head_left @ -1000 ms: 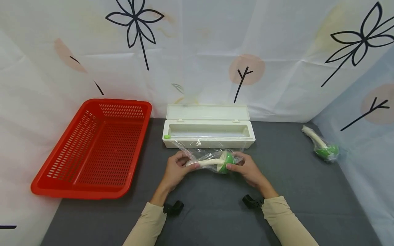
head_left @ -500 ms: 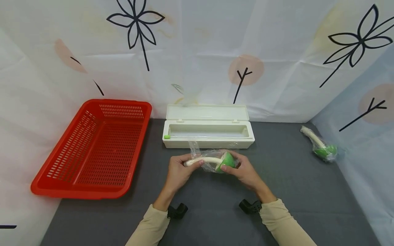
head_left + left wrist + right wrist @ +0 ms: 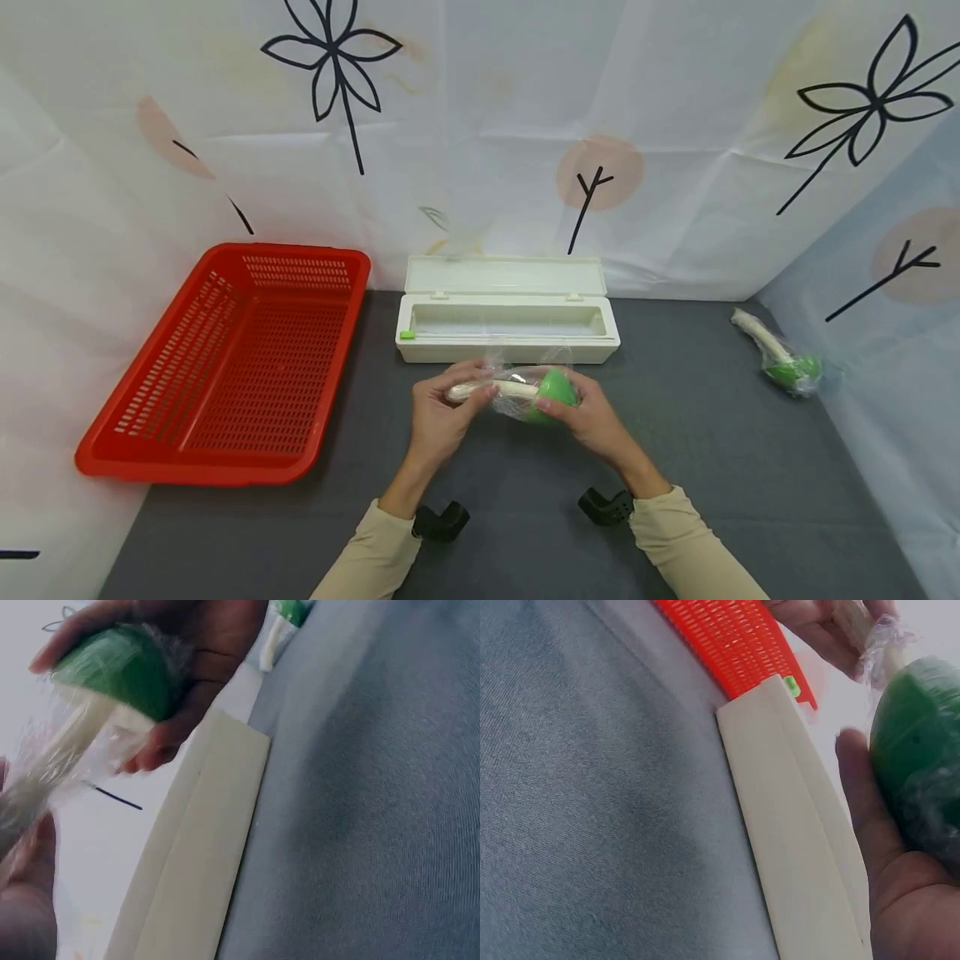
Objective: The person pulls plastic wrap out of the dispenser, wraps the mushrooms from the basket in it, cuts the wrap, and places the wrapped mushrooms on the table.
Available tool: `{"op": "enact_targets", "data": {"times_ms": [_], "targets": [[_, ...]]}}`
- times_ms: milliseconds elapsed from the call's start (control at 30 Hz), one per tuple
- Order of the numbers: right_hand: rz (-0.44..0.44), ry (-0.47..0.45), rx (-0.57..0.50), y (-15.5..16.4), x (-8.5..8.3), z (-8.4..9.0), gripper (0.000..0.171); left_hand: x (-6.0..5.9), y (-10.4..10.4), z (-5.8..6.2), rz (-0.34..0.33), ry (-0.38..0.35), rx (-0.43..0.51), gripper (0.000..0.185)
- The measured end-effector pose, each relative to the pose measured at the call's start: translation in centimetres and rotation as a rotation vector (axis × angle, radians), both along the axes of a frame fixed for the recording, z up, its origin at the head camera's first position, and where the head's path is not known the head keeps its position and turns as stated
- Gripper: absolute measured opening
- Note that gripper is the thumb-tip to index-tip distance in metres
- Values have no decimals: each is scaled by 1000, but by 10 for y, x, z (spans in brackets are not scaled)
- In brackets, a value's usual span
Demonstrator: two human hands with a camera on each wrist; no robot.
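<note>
A toy mushroom (image 3: 557, 387) with a green cap and a pale stem lies sideways between both hands, in clear plastic wrap (image 3: 49, 761). My left hand (image 3: 438, 421) pinches the stem end between thumb and fingers. Around the cap, my right hand (image 3: 600, 425) curls its fingers, with the thumb on the near side. In the right wrist view, the cap (image 3: 915, 742) rests against the right hand's palm and fingers. A thin loose flap of wrap sticks up behind the mushroom, before the white wrap dispenser (image 3: 510, 352); its edges are hard to make out.
The dispenser stands at the back of the grey table (image 3: 525, 542), its lid (image 3: 506, 275) raised. A red perforated basket (image 3: 225, 477) is on the left. Another wrapped toy mushroom (image 3: 772, 346) lies at the far right, near the side curtain.
The wrap has been drawn closer round the mushroom, its loose flap now smaller. My left hand has shifted slightly right along the stem, and the right hand has closed more around the cap.
</note>
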State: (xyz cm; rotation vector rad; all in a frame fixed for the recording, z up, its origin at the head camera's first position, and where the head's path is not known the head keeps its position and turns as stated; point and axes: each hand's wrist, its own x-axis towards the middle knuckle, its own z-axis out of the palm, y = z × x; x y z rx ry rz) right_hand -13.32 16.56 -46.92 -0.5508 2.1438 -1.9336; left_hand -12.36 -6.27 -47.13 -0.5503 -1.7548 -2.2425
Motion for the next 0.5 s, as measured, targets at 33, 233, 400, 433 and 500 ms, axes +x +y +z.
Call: {"op": "enact_targets", "data": {"times_ms": [33,233,400,433,500], "targets": [[1,-14,-12,-1,0,1,43,0,0,0,-24,14,19,12],[43,-129,-129,-1,0,3,47,-3,-6,1,-161,108,-15,29],[24,-146,-133,-4,0,4,50,-3,-10,5,-166,178,-190,40],[27,-142,-122,-4,0,5,51,-4,-10,5,-161,184,-212,35],[46,-123,-102,-4,-1,5,52,-3,-9,7,-136,172,-234,25]]}}
